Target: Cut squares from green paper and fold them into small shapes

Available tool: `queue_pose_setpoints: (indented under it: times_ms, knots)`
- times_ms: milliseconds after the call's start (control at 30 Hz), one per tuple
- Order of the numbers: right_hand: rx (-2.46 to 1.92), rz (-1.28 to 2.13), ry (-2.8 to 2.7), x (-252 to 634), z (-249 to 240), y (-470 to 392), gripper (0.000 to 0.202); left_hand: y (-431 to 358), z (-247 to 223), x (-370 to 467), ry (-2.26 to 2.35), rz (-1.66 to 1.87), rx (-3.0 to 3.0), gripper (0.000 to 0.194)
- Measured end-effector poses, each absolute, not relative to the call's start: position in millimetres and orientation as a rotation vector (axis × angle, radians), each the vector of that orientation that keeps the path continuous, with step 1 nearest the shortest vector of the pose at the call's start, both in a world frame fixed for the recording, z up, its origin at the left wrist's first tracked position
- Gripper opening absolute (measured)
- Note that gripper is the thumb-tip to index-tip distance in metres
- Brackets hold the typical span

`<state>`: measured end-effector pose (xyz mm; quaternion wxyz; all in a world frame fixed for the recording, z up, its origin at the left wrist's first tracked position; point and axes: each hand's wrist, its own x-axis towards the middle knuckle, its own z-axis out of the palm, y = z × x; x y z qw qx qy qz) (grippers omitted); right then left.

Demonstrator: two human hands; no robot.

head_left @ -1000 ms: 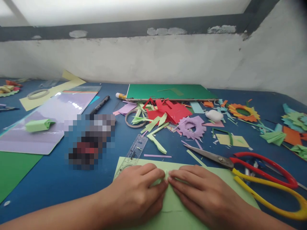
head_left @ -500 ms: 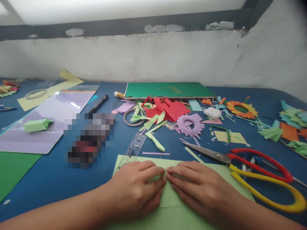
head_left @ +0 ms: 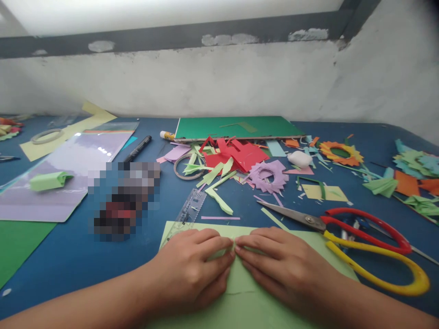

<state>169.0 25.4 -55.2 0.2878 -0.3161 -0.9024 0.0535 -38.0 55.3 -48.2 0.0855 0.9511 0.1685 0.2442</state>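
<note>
My left hand [head_left: 197, 262] and my right hand [head_left: 286, 260] meet at the fingertips over a sheet of light green paper [head_left: 247, 308] at the front of the table. Both have their fingers pressed together and closed on the paper; a bit of light green shows between the left thumb and fingers. A faint crease or edge runs across the sheet just below the fingertips. Beyond the left hand, a clear plastic ruler [head_left: 192, 205] lies partly over the paper's far corner. Scissors with a red and a yellow handle [head_left: 313, 221] rest just past the right hand.
Paper scraps [head_left: 236, 155], a purple paper ring [head_left: 269, 177] and an orange paper ring [head_left: 341, 153] lie farther back. A green board [head_left: 233, 127] is by the wall. Leftward are a black marker [head_left: 137, 148], a blurred-out object [head_left: 125, 201] and a plastic sleeve [head_left: 65, 176].
The whole view has shifted slightly, so things appear a little farther left. My hands hold nearly the same pose on the green paper.
</note>
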Motion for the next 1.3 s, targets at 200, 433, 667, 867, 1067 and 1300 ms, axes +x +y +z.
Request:
queue_pose_setpoints:
  times_ms: [200, 433, 667, 867, 1067, 1300]
  knots:
    - [-0.851, 0.134, -2.409, 169, -55, 25, 0.027, 54, -48, -37, 0.527, 0.702, 2.840, 0.020]
    - [-0.894, 0.128, -2.398, 165, -54, 23, 0.029, 51, -49, -34, 0.584, 0.650, 2.881, 0.018]
    - [-0.872, -0.184, -2.512, 162, -56, 8, 0.032, 46, -48, -32, 0.609, 0.567, 2.947, 0.016]
    - [-0.958, -0.208, -2.460, 165, -56, -12, 0.034, 44, -46, -33, 0.614, 0.490, 3.003, 0.013]
    - [-1.187, 0.139, -2.374, 161, -46, 1, 0.029, 40, -48, -33, 0.642, 0.497, 3.028, 0.011]
    - [-1.217, -0.031, -2.536, 148, -57, 16, 0.025, 36, -50, -33, 0.612, 0.592, 3.099, 0.017]
